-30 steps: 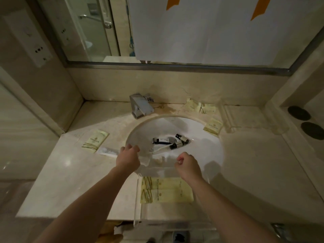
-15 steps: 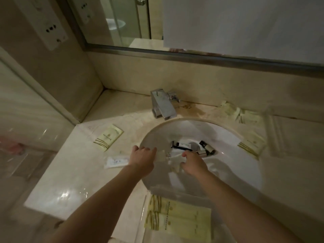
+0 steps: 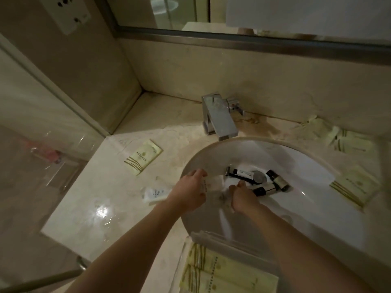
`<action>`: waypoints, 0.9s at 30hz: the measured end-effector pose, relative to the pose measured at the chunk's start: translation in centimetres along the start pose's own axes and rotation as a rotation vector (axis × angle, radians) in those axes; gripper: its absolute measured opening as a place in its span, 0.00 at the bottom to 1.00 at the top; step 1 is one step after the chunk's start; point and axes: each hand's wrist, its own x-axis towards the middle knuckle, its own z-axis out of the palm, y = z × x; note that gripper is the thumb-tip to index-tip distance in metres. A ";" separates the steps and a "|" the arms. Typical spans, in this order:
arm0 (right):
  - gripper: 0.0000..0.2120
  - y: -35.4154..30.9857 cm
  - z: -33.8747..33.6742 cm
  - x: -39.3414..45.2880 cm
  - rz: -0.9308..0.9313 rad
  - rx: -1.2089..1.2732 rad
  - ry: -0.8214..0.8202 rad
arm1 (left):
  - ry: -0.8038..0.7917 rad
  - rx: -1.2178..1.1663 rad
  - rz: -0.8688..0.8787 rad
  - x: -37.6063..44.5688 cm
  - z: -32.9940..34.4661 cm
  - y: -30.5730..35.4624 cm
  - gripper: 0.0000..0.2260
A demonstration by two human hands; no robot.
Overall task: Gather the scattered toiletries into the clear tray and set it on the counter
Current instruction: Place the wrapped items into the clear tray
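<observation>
My left hand (image 3: 189,192) is over the left rim of the white basin (image 3: 313,210), its fingers closed on a small white packet (image 3: 204,185) with print on it. My right hand (image 3: 243,197) reaches down into the basin, fingertips bent beside a black tube (image 3: 241,174); its grip is hidden. Two small dark bottles (image 3: 279,181) lie around the drain. The clear tray (image 3: 211,236) sits at the basin's near edge and holds long yellow packets (image 3: 224,275). A white tube (image 3: 154,194) and a yellow sachet (image 3: 142,156) lie on the counter to the left.
More yellow sachets lie right of the basin (image 3: 355,185) and at the back wall (image 3: 342,140). A chrome tap (image 3: 219,118) overhangs the basin's far rim. The beige counter (image 3: 101,210) ends at a glass panel on the left. A mirror runs above.
The view has dropped and come closer to the basin. Both hands have left the tray's far edge and moved forward into the basin; my right hand now reaches the black tube.
</observation>
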 end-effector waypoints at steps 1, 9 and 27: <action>0.18 0.0 0.1 -0.1 0.001 -0.037 0.005 | 0.006 0.005 0.008 0.1 0.0 0.0 0.24; 0.12 0.7 0.0 -1.9 0.011 -0.071 0.075 | 0.052 0.018 -0.014 -0.6 0.0 0.5 0.15; 0.20 -3.2 -9.2 -13.1 0.067 1.643 0.685 | 0.190 -0.384 -0.036 -4.4 -8.2 4.2 0.05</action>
